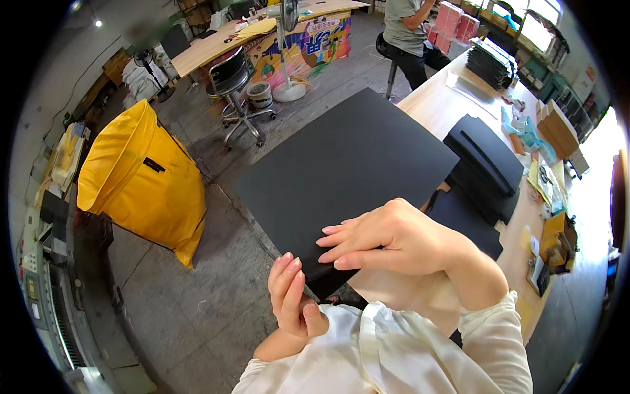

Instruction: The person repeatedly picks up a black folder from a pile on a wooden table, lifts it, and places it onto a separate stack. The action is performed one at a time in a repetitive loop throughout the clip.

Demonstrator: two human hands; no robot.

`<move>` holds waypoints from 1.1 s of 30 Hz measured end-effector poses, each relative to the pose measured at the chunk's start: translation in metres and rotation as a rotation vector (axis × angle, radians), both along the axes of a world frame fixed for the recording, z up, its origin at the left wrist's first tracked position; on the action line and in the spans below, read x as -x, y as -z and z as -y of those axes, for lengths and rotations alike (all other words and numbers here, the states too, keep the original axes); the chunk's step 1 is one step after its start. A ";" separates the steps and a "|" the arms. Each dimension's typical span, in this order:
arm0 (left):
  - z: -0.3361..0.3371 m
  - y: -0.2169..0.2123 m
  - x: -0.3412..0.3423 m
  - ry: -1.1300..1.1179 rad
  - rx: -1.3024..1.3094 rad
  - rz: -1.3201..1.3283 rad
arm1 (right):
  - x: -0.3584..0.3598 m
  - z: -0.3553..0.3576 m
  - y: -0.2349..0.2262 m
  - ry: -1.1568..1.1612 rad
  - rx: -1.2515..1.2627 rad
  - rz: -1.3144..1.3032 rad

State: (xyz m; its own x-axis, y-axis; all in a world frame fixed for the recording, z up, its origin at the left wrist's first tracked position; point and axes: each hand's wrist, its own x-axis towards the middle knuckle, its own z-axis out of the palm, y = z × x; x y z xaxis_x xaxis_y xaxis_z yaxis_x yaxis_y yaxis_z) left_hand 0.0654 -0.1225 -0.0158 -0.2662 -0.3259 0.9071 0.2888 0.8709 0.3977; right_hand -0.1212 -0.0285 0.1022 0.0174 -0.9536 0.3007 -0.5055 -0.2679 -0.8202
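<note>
A large flat black sheet point(348, 161) lies in front of me, partly over the worktable, with its left side reaching past the table edge. My right hand point(400, 243) rests its outstretched fingertips on the sheet's near part. At the near left corner, my left hand point(293, 299) is raised with its fingers extended beside the sheet's edge and its thumb apart. Whether those fingertips touch the edge is hard to make out. A narrow black flap point(328, 284) shows below the near corner, between my hands. To the right lie several black cut pieces point(482, 164), overlapping one another.
A big yellow sack point(147, 184) stands on the floor at left. Farther off are a swivel chair point(230, 79), a bucket point(260, 96) and a standing fan point(289, 59). A seated person point(407, 39) is beyond the table. A black stack point(491, 62) and cardboard boxes point(558, 128) occupy the table's right side.
</note>
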 end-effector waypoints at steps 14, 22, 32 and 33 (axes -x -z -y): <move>0.001 0.009 -0.004 -0.018 0.079 0.085 | 0.003 0.000 0.004 0.004 0.061 -0.041; 0.003 0.008 -0.006 -0.045 0.117 0.135 | 0.002 0.003 0.004 -0.002 0.101 -0.016; 0.003 0.012 -0.004 -0.048 0.110 0.082 | 0.003 0.002 0.008 0.020 0.091 -0.059; 0.001 0.013 -0.001 -0.052 0.079 0.038 | 0.003 0.002 0.008 0.021 0.094 -0.064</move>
State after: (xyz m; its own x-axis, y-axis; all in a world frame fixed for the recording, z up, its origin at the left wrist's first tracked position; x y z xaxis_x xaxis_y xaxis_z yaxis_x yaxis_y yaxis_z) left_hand 0.0662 -0.1240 -0.0291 -0.2855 -0.2683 0.9201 0.2285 0.9133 0.3372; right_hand -0.1238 -0.0307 0.0939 0.0199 -0.9216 0.3876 -0.5618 -0.3310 -0.7582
